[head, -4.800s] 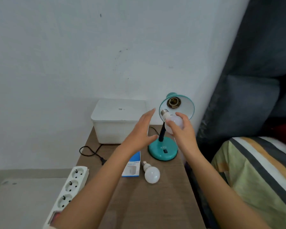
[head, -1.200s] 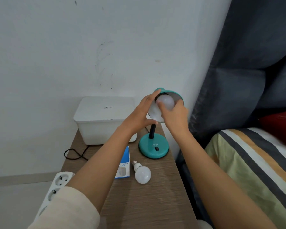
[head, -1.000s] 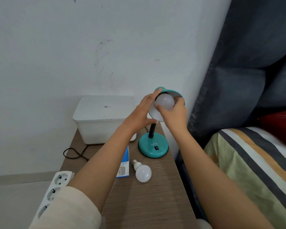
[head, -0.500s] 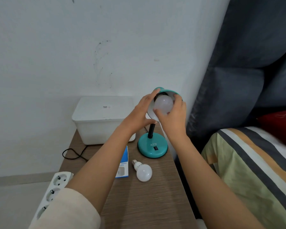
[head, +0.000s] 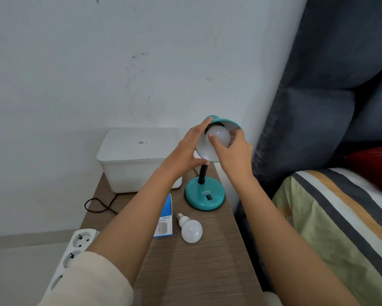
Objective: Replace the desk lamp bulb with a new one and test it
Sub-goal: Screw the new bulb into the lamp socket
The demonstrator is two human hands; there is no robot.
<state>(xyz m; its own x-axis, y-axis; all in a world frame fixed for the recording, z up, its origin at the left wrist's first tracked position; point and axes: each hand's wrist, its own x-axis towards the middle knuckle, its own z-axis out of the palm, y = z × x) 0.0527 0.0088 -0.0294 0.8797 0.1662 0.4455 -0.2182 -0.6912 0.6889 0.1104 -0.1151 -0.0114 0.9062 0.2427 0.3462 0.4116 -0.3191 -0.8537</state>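
Note:
A teal desk lamp stands on its round base (head: pixel 204 198) at the back right of the wooden side table (head: pixel 198 266). Its shade (head: pixel 226 123) is tipped toward me. A white bulb (head: pixel 219 135) sits inside the shade, its screw end hidden in the socket. My right hand (head: pixel 234 151) grips that bulb with the fingertips. My left hand (head: pixel 186 152) holds the shade's left rim, thumb under it. A second white bulb (head: pixel 191 228) lies loose on the table in front of the base, beside a blue and white bulb box (head: pixel 164 219).
A white lidded box (head: pixel 139 159) stands against the wall at the table's back left. A black cord (head: pixel 99 205) loops beside it. A white power strip (head: pixel 72 255) hangs off the table's left edge. A striped bed (head: pixel 340 221) and dark headboard (head: pixel 331 89) are close on the right.
Since 4.8 s ago the bulb went from outside the empty socket into the shade, and my left hand took the rim. Over the last second my right fingers have shifted around the bulb.

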